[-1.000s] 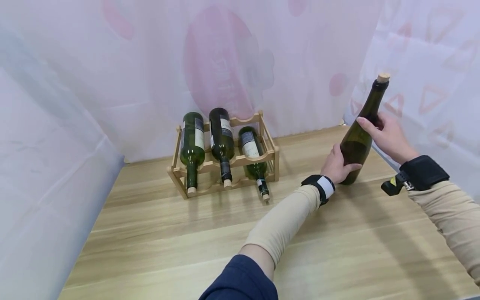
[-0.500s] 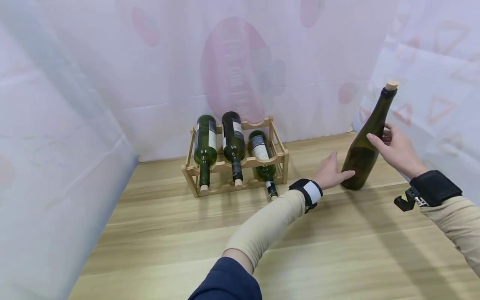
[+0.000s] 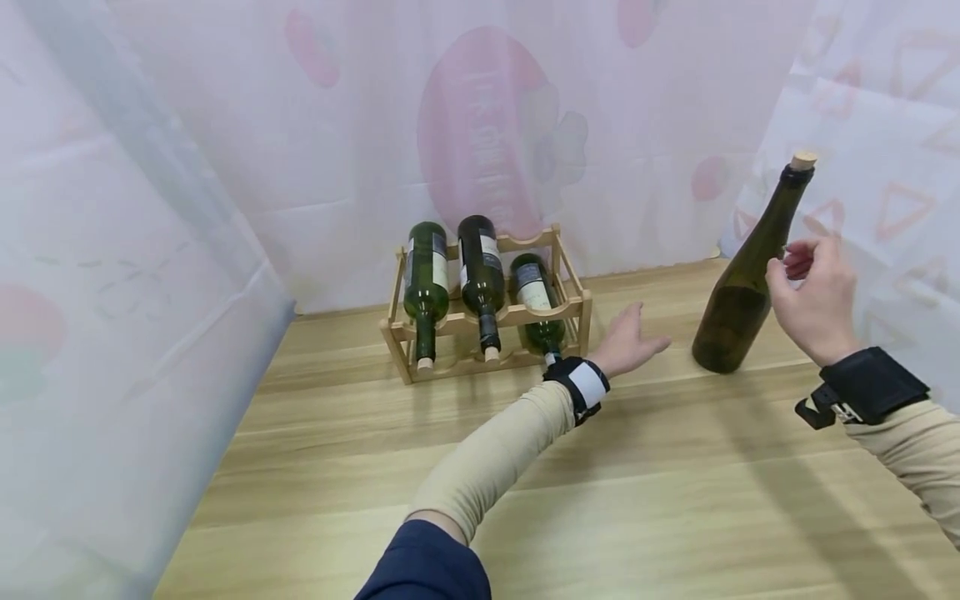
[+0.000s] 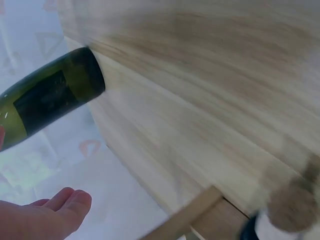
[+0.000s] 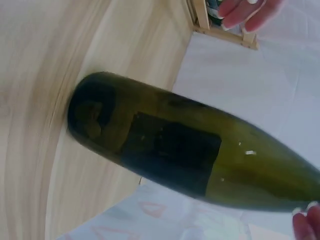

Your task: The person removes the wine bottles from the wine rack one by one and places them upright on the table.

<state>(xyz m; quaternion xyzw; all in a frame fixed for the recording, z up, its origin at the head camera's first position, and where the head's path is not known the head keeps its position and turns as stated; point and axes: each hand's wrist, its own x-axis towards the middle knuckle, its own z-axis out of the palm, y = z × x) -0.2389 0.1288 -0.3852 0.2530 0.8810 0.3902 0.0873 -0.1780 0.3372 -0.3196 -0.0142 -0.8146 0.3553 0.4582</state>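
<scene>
A dark green wine bottle (image 3: 738,312) with a cork (image 3: 804,161) in its mouth stands upright on the wooden table at the right. My right hand (image 3: 817,300) is beside its shoulder, fingers loosely bent; in the right wrist view the fingertips (image 5: 306,222) lie at the bottle's edge, and contact cannot be told. Between the bottle and a wooden wine rack (image 3: 581,312) my left hand (image 3: 628,343) hovers with fingers extended, holding nothing. On the rack's upper tier lie two corked bottles, a green one (image 3: 426,292) and a darker one (image 3: 482,275). A third bottle (image 3: 534,292) lies lower, its neck partly hidden by my left wrist.
White printed sheeting (image 3: 360,150) hangs behind the table and along both sides. The rack stands near the table's back edge. Bare wooden table top (image 3: 600,500) stretches in front of the rack and the standing bottle.
My left hand has let go of the standing bottle and moved left toward the rack. The right hand has loosened and drawn slightly away from the bottle. The head view has shifted.
</scene>
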